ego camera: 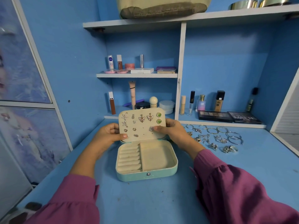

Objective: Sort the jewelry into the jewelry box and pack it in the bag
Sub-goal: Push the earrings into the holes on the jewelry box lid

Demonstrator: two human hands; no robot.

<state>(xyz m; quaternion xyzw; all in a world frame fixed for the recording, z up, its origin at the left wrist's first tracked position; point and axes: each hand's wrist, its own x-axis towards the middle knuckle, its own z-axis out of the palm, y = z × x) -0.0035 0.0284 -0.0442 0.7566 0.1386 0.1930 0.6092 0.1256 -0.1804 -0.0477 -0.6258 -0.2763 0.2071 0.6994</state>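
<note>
A mint jewelry box [146,175] lies open in the middle of the blue desk, its cream tray holding ring rolls on the left and a bare compartment on the right. Its upright lid panel [144,133] carries several earrings pinned in holes. My left hand [110,134] grips the lid's left edge, thumb across the lower front. My right hand [171,131] holds the right edge, with its thumb pressing a silver triangular earring [151,128] onto the panel. Loose bracelets, chains and rings [216,136] lie on the desk to the right.
Cosmetics stand on the shelves behind the box, and two eyeshadow palettes [229,117] lie on the low ledge at right. A grey-cushioned bag or basket [161,10] sits on the top shelf. Printed cabinet doors close off the left side.
</note>
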